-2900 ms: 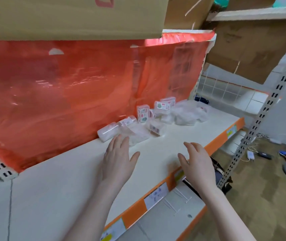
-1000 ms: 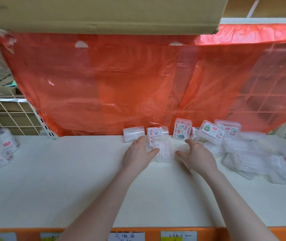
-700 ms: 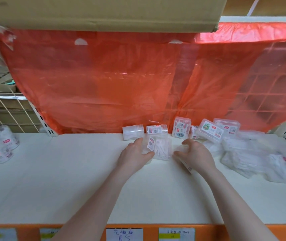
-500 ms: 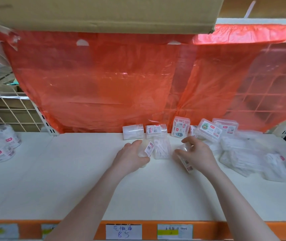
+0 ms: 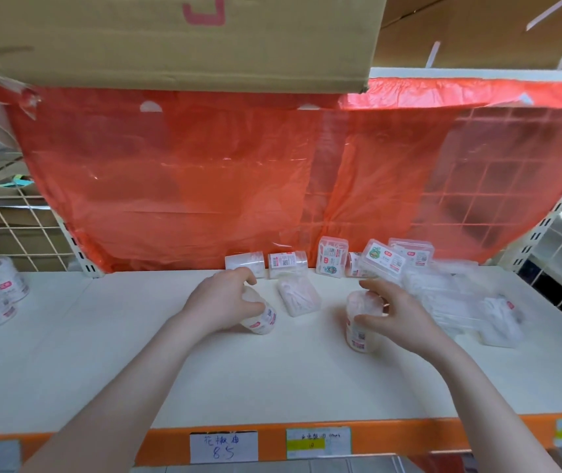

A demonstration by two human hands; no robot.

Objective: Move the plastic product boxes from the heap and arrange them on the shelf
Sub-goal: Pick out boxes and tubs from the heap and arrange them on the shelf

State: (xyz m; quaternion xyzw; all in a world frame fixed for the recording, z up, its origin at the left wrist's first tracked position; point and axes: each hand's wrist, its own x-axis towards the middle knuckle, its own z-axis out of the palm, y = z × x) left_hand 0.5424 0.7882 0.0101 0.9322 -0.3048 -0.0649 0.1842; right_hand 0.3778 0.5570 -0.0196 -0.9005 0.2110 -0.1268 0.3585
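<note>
Head view: left hand (image 5: pixel 221 303) grips a clear round tub (image 5: pixel 261 317) tilted on the white shelf (image 5: pixel 272 377), a flat clear box (image 5: pixel 298 297) lies between the hands, right hand (image 5: pixel 387 310) grips an upright round tub (image 5: pixel 361 322), and the heap (image 5: pixel 450 291) sits just right of it.

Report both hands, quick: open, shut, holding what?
Left hand: grips a clear round plastic jar.
Right hand: grips another clear round plastic tub.

left hand (image 5: pixel 220 303): bare, no glove or ring | right hand (image 5: pixel 394 314): bare likewise | both forearms: uncovered, no sleeves in view
</note>
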